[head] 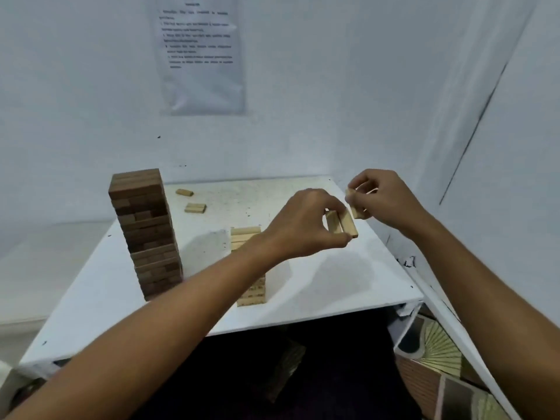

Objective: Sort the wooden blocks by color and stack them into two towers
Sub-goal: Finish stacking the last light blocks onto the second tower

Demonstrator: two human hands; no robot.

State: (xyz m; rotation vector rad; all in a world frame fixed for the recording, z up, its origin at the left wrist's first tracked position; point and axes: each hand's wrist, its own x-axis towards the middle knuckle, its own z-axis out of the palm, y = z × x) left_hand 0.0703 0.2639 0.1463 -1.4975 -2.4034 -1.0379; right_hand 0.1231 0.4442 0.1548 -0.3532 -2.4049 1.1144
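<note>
Clearly most of the sorting is behind you. The dark tower [145,231] stands tall at the left of the white table [318,277], its brown blocks laid in crossed layers and reaching well above everything else. The pale tower [250,268] rises near the middle of the table, much shorter, and your left forearm crosses in front of it so its middle layers are hidden. Your left hand [306,222] pinches two pale blocks [341,223] side by side, held above the table to the right of the pale tower. Your right hand [385,198], just beyond, grips one more pale block [353,203] in curled fingers. Still to be stacked, judging by what lies loose: a small pale pair [195,207] and a single pale block [184,192] at the far side of the table, well apart from both towers. All blocks are short rectangular bars of smooth, matt wood with squared ends; the tabletop is flat, white and speckled with dark marks. A printed sheet [201,53] hangs on the far wall.
</note>
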